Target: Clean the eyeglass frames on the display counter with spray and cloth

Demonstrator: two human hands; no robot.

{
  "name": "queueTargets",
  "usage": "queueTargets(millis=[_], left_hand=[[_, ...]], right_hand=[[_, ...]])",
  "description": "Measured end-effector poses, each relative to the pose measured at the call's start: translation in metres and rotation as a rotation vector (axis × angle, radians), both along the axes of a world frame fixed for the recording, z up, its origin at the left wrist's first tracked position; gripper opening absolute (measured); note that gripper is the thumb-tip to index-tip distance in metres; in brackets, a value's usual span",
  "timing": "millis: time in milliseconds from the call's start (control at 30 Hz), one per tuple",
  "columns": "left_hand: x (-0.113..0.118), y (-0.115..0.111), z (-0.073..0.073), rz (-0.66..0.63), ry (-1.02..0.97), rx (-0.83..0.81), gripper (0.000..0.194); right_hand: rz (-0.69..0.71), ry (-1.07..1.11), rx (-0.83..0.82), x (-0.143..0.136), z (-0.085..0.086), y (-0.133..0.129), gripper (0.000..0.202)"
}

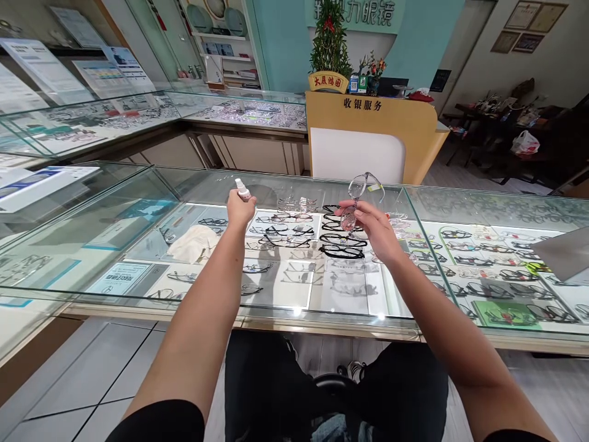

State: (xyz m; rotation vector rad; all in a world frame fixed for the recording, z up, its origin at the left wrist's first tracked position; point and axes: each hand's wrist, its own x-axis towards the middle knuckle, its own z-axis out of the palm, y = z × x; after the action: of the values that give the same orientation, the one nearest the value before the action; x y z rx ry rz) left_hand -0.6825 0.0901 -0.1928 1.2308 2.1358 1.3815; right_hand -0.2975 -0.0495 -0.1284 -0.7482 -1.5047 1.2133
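Observation:
My left hand is closed around a small white spray bottle, its top sticking out above the fingers. Over the glass counter, my right hand grips a pair of clear-lensed eyeglasses held on end, with a yellowish tag near one temple. Below that hand lie several black-framed eyeglasses in a column. Left of my left forearm rests a crumpled cream cloth on the counter.
The glass display counter spans the front, with rows of eyeglasses inside. A grey-white panel juts in at the right. Beyond stands a yellow cashier desk with a plant. More glass cases line the left and back.

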Motion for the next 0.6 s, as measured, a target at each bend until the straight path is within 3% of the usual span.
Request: queueTargets(millis=[100, 167, 267, 333, 433, 533, 600], left_hand=[[0.004, -0.004, 0.011, 0.055, -0.002, 0.051, 0.057], [0.006, -0.013, 0.026, 0.138, 0.037, 0.166, 0.062], [0.001, -0.040, 0.052, 0.201, 0.162, 0.316, 0.053], [-0.009, -0.065, 0.065, 0.143, 0.289, 0.290, 0.040], [-0.028, -0.102, 0.070, 0.025, 0.496, -0.025, 0.016], [-0.047, -0.126, 0.057, 0.000, 0.636, -0.444, 0.033], [-0.055, -0.134, 0.044, -0.025, 0.654, -0.580, 0.042]], right_hand=[[0.002, -0.002, 0.011, 0.000, -0.001, 0.001, 0.033], [0.001, -0.001, 0.020, 0.001, -0.001, 0.001, 0.033], [-0.010, -0.004, 0.030, 0.003, -0.002, 0.002, 0.033], [-0.011, 0.001, 0.039, 0.004, -0.002, 0.002, 0.033], [-0.013, 0.012, 0.044, 0.004, -0.001, 0.000, 0.032], [-0.021, -0.004, 0.042, 0.004, -0.001, -0.002, 0.032], [-0.022, -0.016, 0.043, 0.004, -0.002, -0.002, 0.032]])
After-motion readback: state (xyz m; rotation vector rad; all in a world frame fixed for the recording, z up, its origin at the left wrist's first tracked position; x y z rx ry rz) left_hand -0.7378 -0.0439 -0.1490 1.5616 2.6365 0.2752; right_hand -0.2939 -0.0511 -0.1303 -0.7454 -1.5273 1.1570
